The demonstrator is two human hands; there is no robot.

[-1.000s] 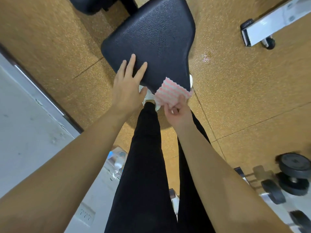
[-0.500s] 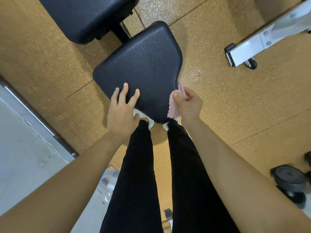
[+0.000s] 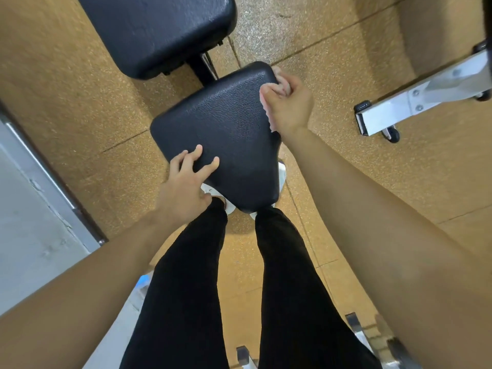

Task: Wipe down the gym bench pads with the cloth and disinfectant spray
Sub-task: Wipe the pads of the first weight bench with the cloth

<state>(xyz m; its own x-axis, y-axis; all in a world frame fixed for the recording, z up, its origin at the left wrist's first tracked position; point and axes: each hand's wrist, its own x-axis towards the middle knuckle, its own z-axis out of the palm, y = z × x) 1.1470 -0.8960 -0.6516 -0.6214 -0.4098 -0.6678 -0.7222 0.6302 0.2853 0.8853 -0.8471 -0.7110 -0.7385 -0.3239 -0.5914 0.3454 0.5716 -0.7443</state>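
Wiping the far right edge of the black pebbled-vinyl seat pad [image 3: 223,134] calls for firm pressure, with the cloth wrapped over the rim. There the right hand [image 3: 290,106] clenches the bunched pink cloth [image 3: 266,99]. The left hand [image 3: 186,187] presses spread fingers, grasping nothing, on the pad's near left corner. The pad looks matte.

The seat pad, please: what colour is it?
The seat pad is black, pebble-textured, clearest in the head view.
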